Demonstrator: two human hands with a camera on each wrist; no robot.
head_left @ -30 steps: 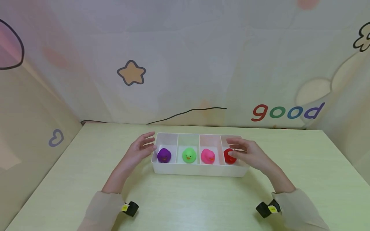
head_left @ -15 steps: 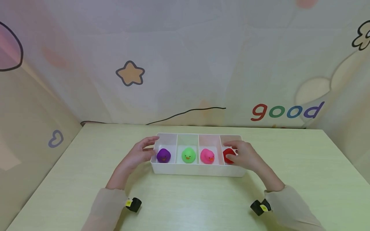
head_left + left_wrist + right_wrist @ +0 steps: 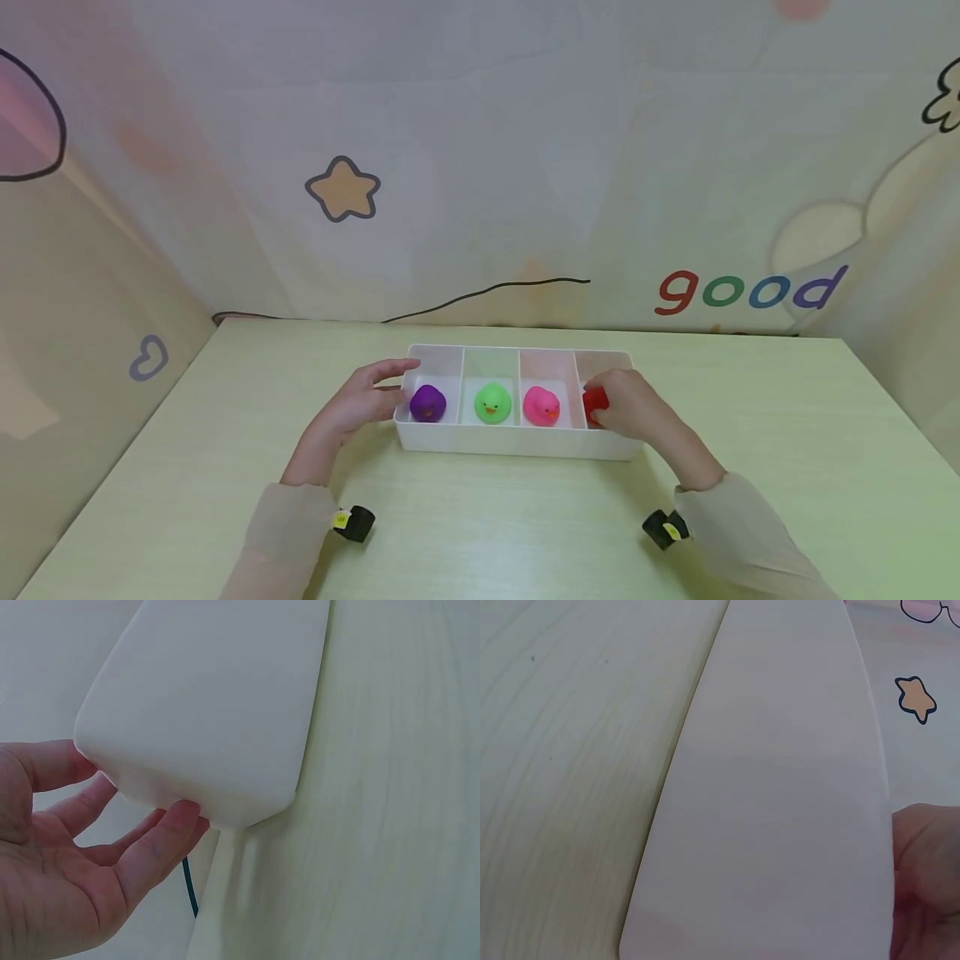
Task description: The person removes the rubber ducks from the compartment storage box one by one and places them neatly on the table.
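One word legible: "good", lowercase lettering [image 3: 753,292] on the backdrop cloth [image 3: 480,183], behind and right of the white divided tray [image 3: 517,442]; red, green, blue, purple in turn. Tray's near side: yellow labels [image 3: 342,520] on two black wrist cameras [image 3: 360,524], print too small to read.

The worktop [image 3: 480,525] is pale yellow-green, with a faint streaky grain (a few tiny dark specks [image 3: 532,658] show in the right wrist view). Directly on it stands a long white box [image 3: 517,442], upright and split by thin walls into four compartments in a row. Its long side runs roughly along the worktop's far edge, near it, with soft shadows falling beside both ends.
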